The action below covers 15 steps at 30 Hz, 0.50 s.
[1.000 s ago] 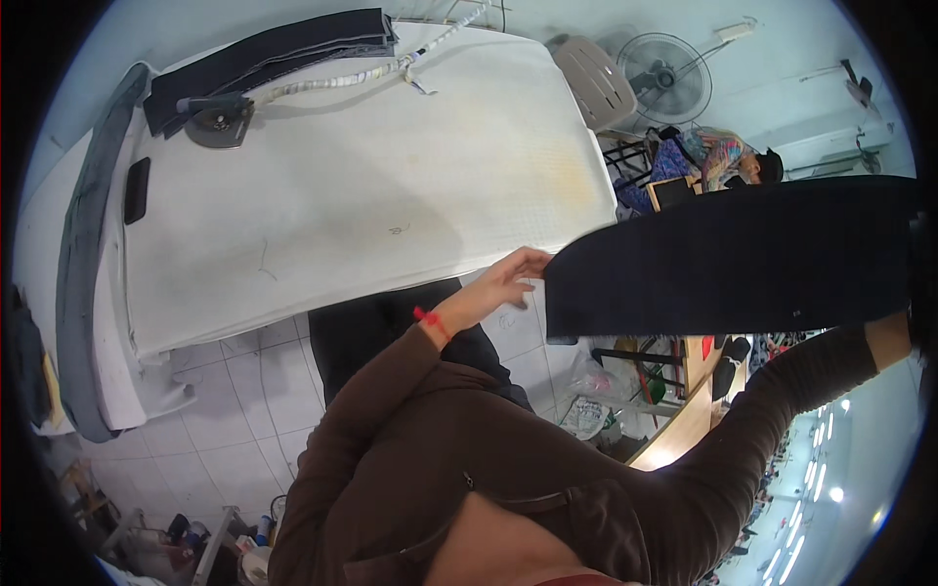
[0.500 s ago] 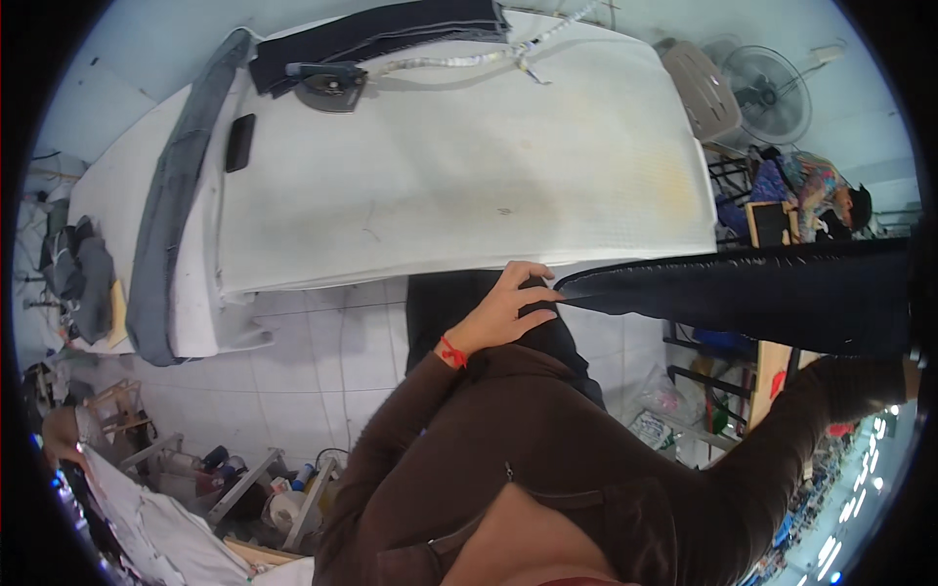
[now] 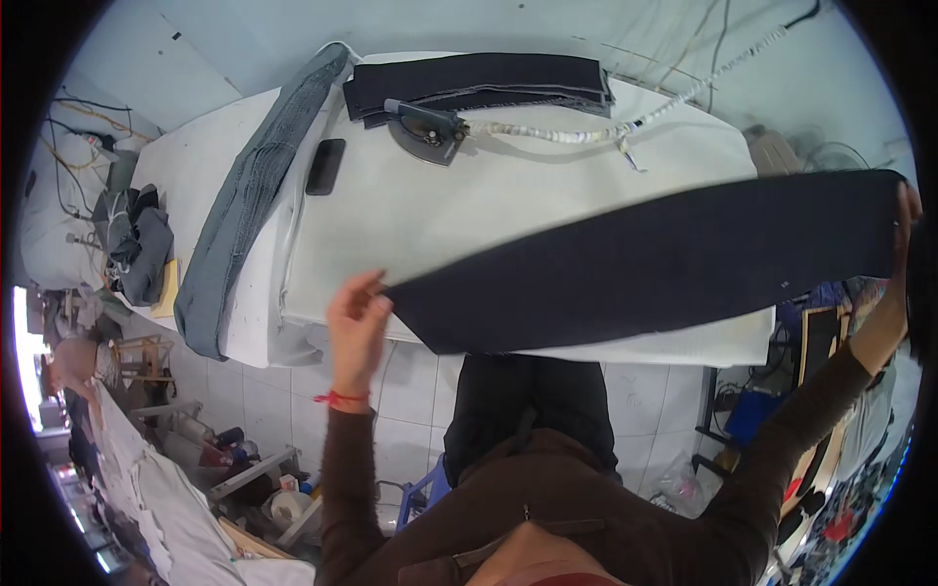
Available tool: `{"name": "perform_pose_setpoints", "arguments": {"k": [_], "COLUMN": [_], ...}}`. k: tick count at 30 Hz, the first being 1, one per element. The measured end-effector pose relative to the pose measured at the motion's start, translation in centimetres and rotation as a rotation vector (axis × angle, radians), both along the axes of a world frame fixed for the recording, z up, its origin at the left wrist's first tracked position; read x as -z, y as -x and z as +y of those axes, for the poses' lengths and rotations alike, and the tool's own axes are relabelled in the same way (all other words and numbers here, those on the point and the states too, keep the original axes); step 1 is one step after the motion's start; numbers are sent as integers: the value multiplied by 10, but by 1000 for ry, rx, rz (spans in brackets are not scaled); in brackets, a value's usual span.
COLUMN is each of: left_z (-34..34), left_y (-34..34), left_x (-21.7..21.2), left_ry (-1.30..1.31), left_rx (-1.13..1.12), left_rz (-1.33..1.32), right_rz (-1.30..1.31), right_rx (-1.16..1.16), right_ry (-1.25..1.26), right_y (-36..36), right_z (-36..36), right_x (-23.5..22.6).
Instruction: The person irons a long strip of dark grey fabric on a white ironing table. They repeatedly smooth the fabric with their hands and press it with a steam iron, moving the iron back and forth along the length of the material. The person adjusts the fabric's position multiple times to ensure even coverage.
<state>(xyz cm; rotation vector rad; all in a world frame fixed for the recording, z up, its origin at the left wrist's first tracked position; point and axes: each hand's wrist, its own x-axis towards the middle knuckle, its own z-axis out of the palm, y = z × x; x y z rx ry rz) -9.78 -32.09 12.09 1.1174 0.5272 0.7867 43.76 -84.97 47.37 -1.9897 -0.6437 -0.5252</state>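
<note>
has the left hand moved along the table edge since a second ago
Yes. The left hand, pinching the dark cloth, has gone leftward along the near edge of the white table, and the cloth is now stretched wider.

A: What is lying on the white padded bench (image 3: 508, 210)?

B: A folded dark cloth stack (image 3: 479, 83), an iron (image 3: 425, 130) with its wrapped cord (image 3: 557, 129), a black phone (image 3: 324, 166), and grey jeans (image 3: 244, 210) draping its left edge.

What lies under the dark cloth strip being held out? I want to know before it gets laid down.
Under the dark cloth strip, stretched between left hand and right hand, shows the white padded table. Whatever lies directly beneath the strip is covered.
</note>
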Motion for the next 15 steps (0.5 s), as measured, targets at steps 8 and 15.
{"name": "perform_pose_setpoints", "arguments": {"k": [8, 15], "left_z": [224, 381], "left_y": [-116, -229], "left_x": [-55, -59], "left_ry": [-352, -1075], "left_rx": [-166, -662], "left_rz": [160, 689], "right_rz": [563, 600], "right_rx": [-283, -307], "right_ry": [-183, -223], "right_y": [-143, -222], "right_z": [230, 420], "right_x": [199, 299]}}
